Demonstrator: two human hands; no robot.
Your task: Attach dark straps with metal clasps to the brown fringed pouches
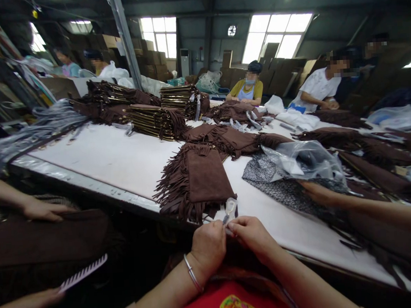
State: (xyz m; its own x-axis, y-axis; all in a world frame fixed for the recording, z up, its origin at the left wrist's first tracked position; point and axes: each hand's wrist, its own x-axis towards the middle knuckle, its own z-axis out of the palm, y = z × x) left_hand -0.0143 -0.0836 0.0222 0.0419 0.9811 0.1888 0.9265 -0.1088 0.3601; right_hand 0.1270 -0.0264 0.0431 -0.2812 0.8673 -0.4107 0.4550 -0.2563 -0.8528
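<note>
The left hand (209, 242) is curled into a fist at the table's near edge, thumb and forefinger closed on the small plastic-wrapped metal clasp (231, 208). The right hand (253, 234) meets it there, thumb and forefinger pinched together at the clasp's lower end; exactly what its fingertips grip is too small to tell. The clasp lies at the lower right corner of a brown fringed pouch (208, 176), which rests flat on the white tabletop (112, 160), its fringe spread to the left. A silver bangle (193, 273) circles the left wrist. Behind the pouch are more brown fringed pouches (237, 138) and a gold-edged stack (154, 122). To the right, a co-worker's hand (319, 194) reaches to a grey tweed-like cloth (266, 173) beside a clear plastic bag (312, 160). At left, another co-worker's hand holds a pale comb (85, 272)
</note>
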